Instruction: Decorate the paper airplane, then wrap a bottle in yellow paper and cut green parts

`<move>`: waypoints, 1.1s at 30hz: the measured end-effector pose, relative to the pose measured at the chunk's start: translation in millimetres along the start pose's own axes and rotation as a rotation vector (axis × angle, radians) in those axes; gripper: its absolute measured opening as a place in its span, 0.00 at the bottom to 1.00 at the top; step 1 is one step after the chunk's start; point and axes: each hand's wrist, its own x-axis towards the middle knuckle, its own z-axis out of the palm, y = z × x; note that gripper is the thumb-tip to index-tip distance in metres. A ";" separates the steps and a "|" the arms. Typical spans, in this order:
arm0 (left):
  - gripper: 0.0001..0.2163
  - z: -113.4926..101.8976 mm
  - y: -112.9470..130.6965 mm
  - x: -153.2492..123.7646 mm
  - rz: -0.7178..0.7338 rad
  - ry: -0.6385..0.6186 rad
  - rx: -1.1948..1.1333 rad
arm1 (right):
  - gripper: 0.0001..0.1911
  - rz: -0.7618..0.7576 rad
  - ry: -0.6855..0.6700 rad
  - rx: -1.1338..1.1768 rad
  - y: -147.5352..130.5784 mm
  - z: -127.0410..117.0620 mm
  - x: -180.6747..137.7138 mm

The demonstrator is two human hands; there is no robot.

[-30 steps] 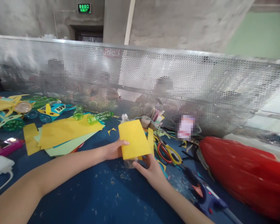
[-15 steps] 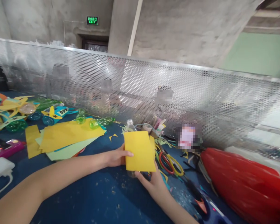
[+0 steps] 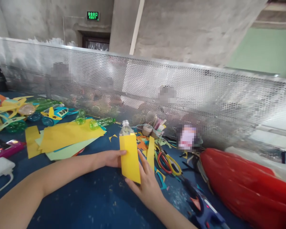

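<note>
So the step in hand looks like wrapping: a folded yellow sheet (image 3: 130, 156) is being fitted round a clear plastic bottle (image 3: 126, 128), front and center over the blue table (image 3: 100, 203). The bottle stands pretty much upright, neck and shoulder poking out above the paper. The left hand (image 3: 114, 158) is partly closed on the left side, thumb over the paper's edge, the other fingers mostly hidden behind. The right hand (image 3: 149, 184) is half open, fingers spread along the right side, thumb by the bottom corner. Can't tell how hard either one grips.

My take: the next move calls for the left hand to steady things while the right smooths the free side snug, without the sheet skewing.

As for containers, the clear bottle's visible top shows nothing inside, but the paper hides the rest, and I can't tell if it's capped. A green bottle (image 3: 106, 122) lies by the yellow paper stack (image 3: 62, 135), see-through, no contents I can make out. There's a small tub (image 3: 146, 129) behind the work, too blurry to read inside. The red plastic bag (image 3: 240, 181) at far right bulges, contents hidden.
</note>
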 end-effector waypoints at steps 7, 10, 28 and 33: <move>0.26 -1.1 2.1 2.5 0.037 0.015 0.009 | 0.34 -0.042 0.024 -0.031 5.3 8.2 3.2; 0.26 5.1 4.0 2.8 0.066 0.011 0.020 | 0.34 -0.061 0.102 -0.066 6.0 9.3 3.5; 0.24 26.9 2.4 -0.6 0.061 0.089 0.045 | 0.30 -0.036 0.008 -0.034 -8.4 -8.7 6.6; 0.24 32.2 2.6 1.0 0.045 0.192 0.033 | 0.31 -0.008 -0.008 0.017 -6.3 -8.2 6.5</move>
